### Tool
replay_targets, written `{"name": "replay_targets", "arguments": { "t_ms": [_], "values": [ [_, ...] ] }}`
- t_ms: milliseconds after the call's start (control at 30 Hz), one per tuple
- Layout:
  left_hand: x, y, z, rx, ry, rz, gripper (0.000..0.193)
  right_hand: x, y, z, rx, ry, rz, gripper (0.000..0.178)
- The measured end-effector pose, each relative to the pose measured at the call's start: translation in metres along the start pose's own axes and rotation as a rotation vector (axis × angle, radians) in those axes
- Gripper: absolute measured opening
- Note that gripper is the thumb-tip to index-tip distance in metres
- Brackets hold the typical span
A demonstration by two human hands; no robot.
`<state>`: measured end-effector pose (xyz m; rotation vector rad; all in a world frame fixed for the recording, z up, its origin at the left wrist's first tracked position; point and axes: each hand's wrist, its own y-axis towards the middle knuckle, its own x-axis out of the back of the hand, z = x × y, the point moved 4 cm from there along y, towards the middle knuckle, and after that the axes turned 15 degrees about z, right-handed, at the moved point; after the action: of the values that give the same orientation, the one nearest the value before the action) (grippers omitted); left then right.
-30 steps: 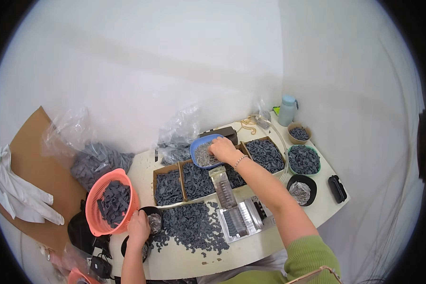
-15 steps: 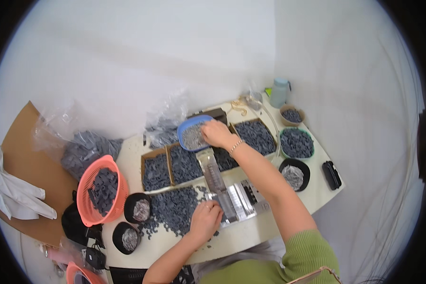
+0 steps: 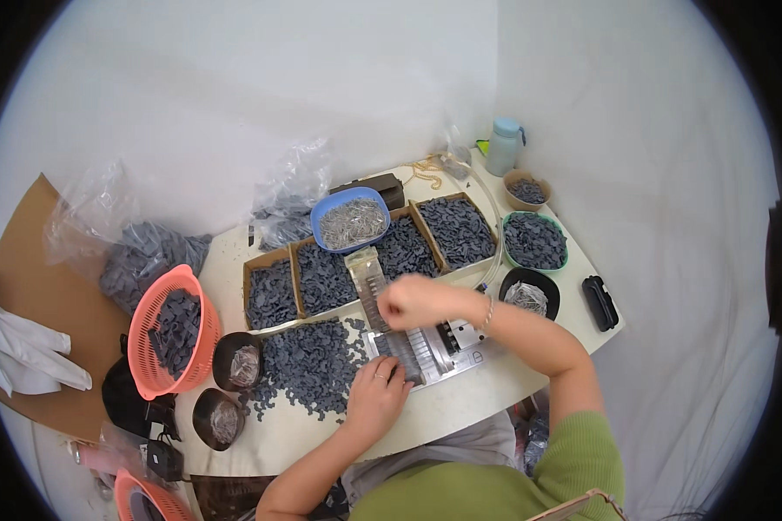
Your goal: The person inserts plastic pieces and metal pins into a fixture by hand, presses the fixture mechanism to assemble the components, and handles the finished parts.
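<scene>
My left hand [image 3: 379, 395] rests with bent fingers at the near left edge of a metal jig [image 3: 443, 356]. Its fingertips touch a dark grey row of parts [image 3: 398, 346] lying in the jig; whatever they grip is hidden. Above the far end of that row is my right hand [image 3: 419, 302], closed, with its fingertips too blurred to show what they hold. A clear-ended strip with a dark ribbed middle [image 3: 367, 276] runs from the jig toward a blue bowl [image 3: 317, 227] of thin silvery metal pins [image 3: 354, 224].
Cardboard boxes of small dark grey parts [image 3: 328, 280] stand behind the jig, with a loose pile [image 3: 308, 369] left of it. Two black bowls [image 3: 202, 425] and a coral basket [image 3: 208, 343] are further left. A black bowl [image 3: 552, 295], green-rimmed bowl [image 3: 536, 241], black case [image 3: 599, 304] and bottle [image 3: 503, 149] stand right.
My right hand has come out of the blue bowl and moved back toward me, over the jig. My left hand stays at the jig's edge. The whole view has shifted slightly.
</scene>
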<state>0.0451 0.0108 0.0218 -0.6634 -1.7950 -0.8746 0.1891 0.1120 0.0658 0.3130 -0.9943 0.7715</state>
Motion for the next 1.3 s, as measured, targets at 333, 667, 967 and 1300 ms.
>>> {"name": "replay_targets", "arguments": {
  "t_ms": [333,667,967,1300],
  "values": [
    [0.001,-0.005,0.026,0.144,-0.105,0.073,0.06,-0.064,-0.026,0.012,-0.007,-0.272,-0.199,0.01],
    [-0.009,0.0,0.026,0.143,-0.091,0.157,0.066,-0.068,-0.064,0.011,-0.05,-0.359,-0.276,0.031],
    [-0.009,0.007,0.027,0.068,-0.068,0.116,0.057,-0.078,-0.066,0.025,-0.062,-0.431,-0.349,0.036],
    [-0.008,-0.004,0.018,0.025,0.063,0.173,0.058,-0.055,-0.055,0.022,-0.063,-0.654,-0.218,0.032]
  ]
}}
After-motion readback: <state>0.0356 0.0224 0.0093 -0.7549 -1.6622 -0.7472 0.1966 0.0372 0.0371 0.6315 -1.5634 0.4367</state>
